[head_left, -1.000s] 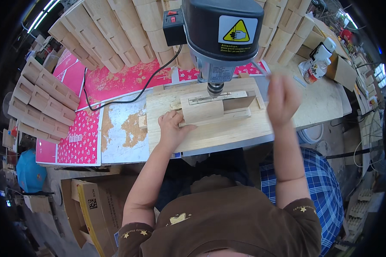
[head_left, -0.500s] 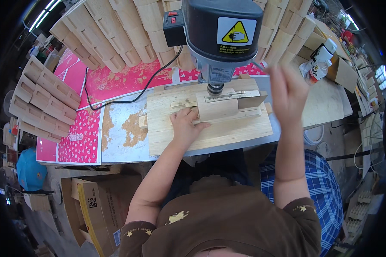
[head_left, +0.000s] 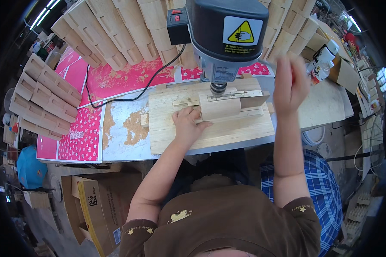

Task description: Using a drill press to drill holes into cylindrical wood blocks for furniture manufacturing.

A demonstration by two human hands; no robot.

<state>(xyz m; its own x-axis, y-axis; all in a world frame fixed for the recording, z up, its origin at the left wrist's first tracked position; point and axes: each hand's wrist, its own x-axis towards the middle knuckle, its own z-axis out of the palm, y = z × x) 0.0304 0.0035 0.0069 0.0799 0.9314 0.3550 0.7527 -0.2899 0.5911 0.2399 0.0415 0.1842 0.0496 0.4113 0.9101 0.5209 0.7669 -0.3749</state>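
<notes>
Under the chuck (head_left: 218,88) of a drill press (head_left: 227,30) lies a curved wooden piece (head_left: 218,109) with a slot along its top, on a flat wooden jig board (head_left: 176,143). My left hand (head_left: 188,122) holds the piece at its left end, fingers bent over the edge and thumb stretched along the board. To the right of the machine my right hand (head_left: 291,85) is raised and closed, blurred by motion, around the end of the press's feed lever (head_left: 268,64). A thin upright plate (head_left: 255,101) stands at the piece's right end.
Stacked slotted wooden pieces (head_left: 116,34) line the back, with more (head_left: 47,96) at the left. A black cable (head_left: 128,97) crosses the pink sheet (head_left: 128,79). Sawdust (head_left: 136,128) lies on the table. Bottles (head_left: 321,64) stand at the right; a cardboard box (head_left: 103,205) sits below left.
My right hand has shifted slightly right with the lever, its fingers now turned more upward. My left hand stays on the wooden piece. The whole view has shifted a little.
</notes>
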